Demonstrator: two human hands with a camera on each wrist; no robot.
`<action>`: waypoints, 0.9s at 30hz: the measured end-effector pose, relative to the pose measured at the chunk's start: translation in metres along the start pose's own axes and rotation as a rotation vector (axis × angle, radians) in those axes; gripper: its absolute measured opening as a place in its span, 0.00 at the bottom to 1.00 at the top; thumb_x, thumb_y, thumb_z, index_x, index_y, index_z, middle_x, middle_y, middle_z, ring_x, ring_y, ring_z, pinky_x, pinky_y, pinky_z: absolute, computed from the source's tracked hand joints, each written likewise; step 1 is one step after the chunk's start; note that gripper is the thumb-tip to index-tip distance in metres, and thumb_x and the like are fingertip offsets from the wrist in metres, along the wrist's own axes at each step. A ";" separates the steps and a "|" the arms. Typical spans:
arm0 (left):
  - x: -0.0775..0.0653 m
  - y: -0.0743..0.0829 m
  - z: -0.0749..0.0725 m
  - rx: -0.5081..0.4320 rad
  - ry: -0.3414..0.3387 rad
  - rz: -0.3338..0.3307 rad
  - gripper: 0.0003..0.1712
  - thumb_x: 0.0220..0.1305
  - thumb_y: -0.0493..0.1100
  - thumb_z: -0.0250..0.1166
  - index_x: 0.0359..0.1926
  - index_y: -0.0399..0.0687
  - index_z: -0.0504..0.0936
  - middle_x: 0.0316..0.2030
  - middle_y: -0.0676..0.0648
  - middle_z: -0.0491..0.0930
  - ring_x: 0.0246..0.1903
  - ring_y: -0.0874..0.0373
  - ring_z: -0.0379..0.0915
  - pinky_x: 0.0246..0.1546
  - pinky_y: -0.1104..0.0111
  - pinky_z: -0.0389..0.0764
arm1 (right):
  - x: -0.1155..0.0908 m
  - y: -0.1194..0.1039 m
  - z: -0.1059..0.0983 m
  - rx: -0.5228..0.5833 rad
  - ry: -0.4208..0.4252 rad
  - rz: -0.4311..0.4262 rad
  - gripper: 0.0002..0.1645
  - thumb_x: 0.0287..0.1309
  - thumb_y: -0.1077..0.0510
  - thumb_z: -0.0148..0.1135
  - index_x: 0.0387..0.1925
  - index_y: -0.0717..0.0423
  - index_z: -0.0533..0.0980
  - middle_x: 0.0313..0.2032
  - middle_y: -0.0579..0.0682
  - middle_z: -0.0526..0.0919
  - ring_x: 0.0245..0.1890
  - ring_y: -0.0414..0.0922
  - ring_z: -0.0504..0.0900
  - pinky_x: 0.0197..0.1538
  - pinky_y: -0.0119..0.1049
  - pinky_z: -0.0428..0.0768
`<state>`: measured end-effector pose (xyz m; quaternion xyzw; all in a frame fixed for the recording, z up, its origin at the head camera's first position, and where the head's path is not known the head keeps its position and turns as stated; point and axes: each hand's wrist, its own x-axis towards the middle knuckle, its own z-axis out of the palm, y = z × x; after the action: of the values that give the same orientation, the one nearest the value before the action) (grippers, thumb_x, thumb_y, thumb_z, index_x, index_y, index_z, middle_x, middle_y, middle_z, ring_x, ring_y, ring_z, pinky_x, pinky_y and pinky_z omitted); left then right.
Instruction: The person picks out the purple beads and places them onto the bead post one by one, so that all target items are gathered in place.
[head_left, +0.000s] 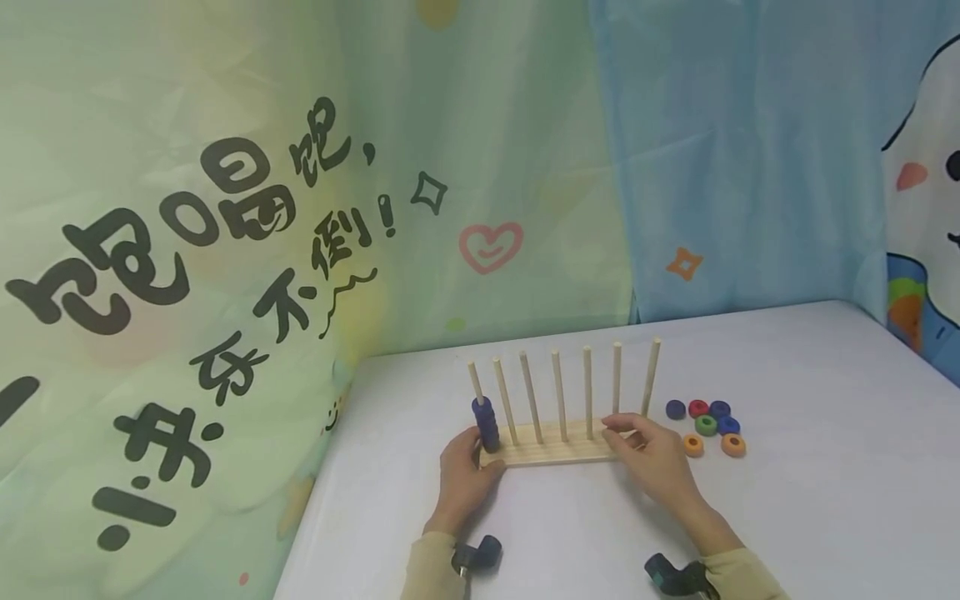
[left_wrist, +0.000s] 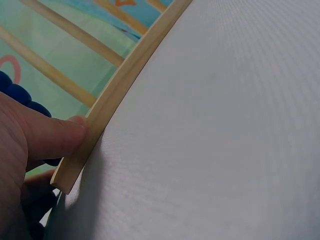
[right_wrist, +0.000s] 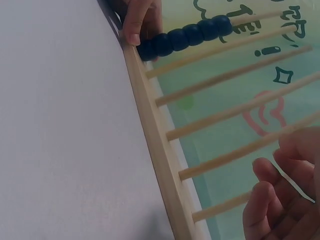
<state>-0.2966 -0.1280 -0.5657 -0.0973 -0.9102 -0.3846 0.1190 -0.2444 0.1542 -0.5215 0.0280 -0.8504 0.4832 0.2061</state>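
Observation:
A wooden peg stand (head_left: 558, 454) with several upright pegs stands on the table. Blue beads (head_left: 486, 423) are stacked on its leftmost peg; the other pegs bear none. My left hand (head_left: 463, 477) grips the left end of the base, thumb on the front edge (left_wrist: 67, 137) and fingers partly hidden behind it. Over the right part of the stand, my right hand (head_left: 654, 462) is beside the pegs. Its fingers (right_wrist: 264, 200) are loosely bent in the right wrist view, with nothing seen between them and the thumb.
Right of the stand lie several loose beads: blue (head_left: 676, 409), red (head_left: 698, 407), green (head_left: 705, 426) and orange (head_left: 733, 445). The white table (head_left: 840, 500) reaches back to a printed curtain (head_left: 510, 167).

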 end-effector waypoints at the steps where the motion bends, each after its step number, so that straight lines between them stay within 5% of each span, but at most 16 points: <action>1: 0.000 0.000 0.000 0.000 0.002 0.003 0.29 0.48 0.42 0.72 0.55 0.43 0.79 0.55 0.41 0.79 0.60 0.43 0.71 0.66 0.49 0.64 | 0.000 0.001 -0.001 -0.007 0.001 0.003 0.10 0.59 0.58 0.67 0.43 0.55 0.83 0.38 0.52 0.86 0.28 0.39 0.78 0.26 0.27 0.77; 12: 0.000 0.003 -0.005 -0.017 0.019 0.011 0.30 0.47 0.41 0.72 0.55 0.41 0.79 0.54 0.40 0.80 0.59 0.42 0.72 0.65 0.47 0.65 | 0.000 0.021 -0.018 -0.055 0.225 -0.149 0.06 0.51 0.67 0.70 0.34 0.58 0.83 0.31 0.51 0.86 0.25 0.35 0.77 0.30 0.16 0.73; 22: 0.000 -0.001 -0.001 -0.027 0.001 -0.022 0.31 0.48 0.42 0.71 0.56 0.43 0.79 0.55 0.42 0.79 0.60 0.43 0.71 0.66 0.48 0.64 | 0.005 0.052 -0.030 -0.131 0.344 -0.049 0.05 0.50 0.63 0.71 0.32 0.55 0.84 0.27 0.48 0.86 0.25 0.30 0.74 0.28 0.17 0.70; 27: 0.000 -0.001 0.001 -0.043 -0.002 -0.033 0.31 0.48 0.43 0.72 0.57 0.44 0.79 0.56 0.42 0.79 0.60 0.44 0.71 0.67 0.49 0.63 | 0.010 0.064 -0.036 -0.155 0.397 -0.011 0.07 0.50 0.64 0.70 0.34 0.56 0.84 0.30 0.51 0.87 0.29 0.37 0.76 0.32 0.17 0.69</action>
<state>-0.2973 -0.1280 -0.5666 -0.0853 -0.9034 -0.4057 0.1098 -0.2573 0.2198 -0.5531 -0.0793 -0.8275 0.4115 0.3738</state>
